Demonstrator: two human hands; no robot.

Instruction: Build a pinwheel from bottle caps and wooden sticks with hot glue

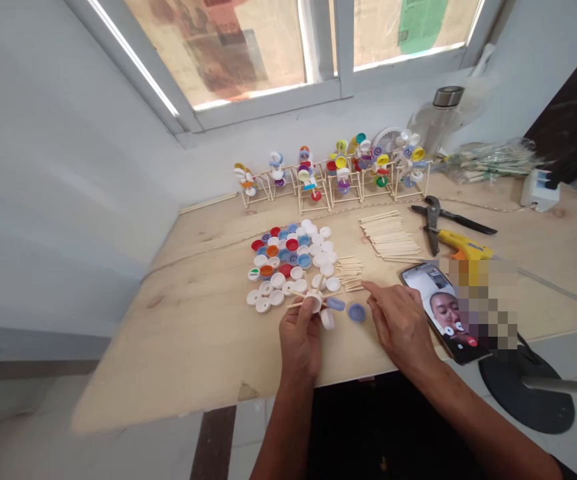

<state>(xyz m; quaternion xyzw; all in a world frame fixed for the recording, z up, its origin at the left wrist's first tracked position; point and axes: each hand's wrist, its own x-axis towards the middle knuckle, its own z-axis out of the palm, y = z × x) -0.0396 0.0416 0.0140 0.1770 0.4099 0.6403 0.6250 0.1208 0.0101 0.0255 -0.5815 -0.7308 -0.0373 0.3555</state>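
Observation:
My left hand (300,337) is closed on a small wheel (314,300) made of a white bottle cap with thin wooden sticks poking out and caps on their ends. It holds the wheel just above the plywood table (193,333). My right hand (399,323) rests on the table beside it, index finger stretched toward a short pile of cut sticks (350,273). A loose blue cap (357,312) lies between the two hands. A spread of coloured and white bottle caps (291,260) lies just beyond the wheel.
A row of finished cap-and-stick wheels on frames (333,173) stands along the back wall. A longer stick pile (388,237), pliers (435,217), a yellow glue gun (465,252) and a phone (443,310) lie to the right. A bottle (438,120) stands at the back.

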